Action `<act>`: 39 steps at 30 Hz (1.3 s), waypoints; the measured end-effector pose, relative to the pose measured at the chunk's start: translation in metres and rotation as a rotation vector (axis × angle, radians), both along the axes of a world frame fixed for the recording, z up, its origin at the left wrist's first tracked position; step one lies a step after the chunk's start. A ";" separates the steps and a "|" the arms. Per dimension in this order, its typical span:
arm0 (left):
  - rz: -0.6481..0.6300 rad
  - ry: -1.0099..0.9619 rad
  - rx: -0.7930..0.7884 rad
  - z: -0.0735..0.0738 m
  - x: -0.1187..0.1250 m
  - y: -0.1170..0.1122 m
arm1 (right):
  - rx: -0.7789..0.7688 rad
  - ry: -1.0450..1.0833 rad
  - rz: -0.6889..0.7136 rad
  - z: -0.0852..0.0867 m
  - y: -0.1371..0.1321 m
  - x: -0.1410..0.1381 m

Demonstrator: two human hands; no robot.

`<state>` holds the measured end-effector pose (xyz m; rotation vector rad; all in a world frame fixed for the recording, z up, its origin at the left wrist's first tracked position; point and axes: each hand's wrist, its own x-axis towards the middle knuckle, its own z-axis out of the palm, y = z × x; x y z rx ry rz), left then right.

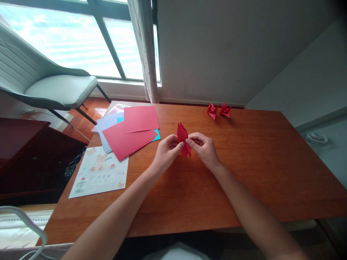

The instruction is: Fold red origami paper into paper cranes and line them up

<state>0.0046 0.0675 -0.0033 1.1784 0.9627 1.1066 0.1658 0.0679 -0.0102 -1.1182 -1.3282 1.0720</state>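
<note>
left hand [166, 151] and right hand [205, 148] both pinch folded red paper [183, 141] above table [260, 166]. judgement: keep edges aligned, press crease firmly with fingertips.

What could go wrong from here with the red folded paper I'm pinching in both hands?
1. The red folded paper is held only by fingertip pinches of the left hand and right hand. Opposing pulls might tear it or skew a crease.
2. The loose stack of coloured sheets lies on the table just left of the left hand. A careless sweep could scatter it.
</note>
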 end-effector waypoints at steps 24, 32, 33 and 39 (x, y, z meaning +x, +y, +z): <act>0.091 -0.067 -0.080 0.001 -0.001 0.004 | -0.127 0.053 0.045 0.000 0.001 -0.001; 0.083 -0.071 -0.086 0.001 -0.002 0.004 | -0.121 0.071 0.050 -0.001 0.001 0.000; 0.083 -0.069 -0.086 0.001 -0.002 0.004 | -0.119 0.071 0.051 -0.001 0.000 0.000; 0.078 -0.076 -0.091 0.001 -0.002 0.004 | -0.108 0.069 0.062 -0.001 0.000 0.000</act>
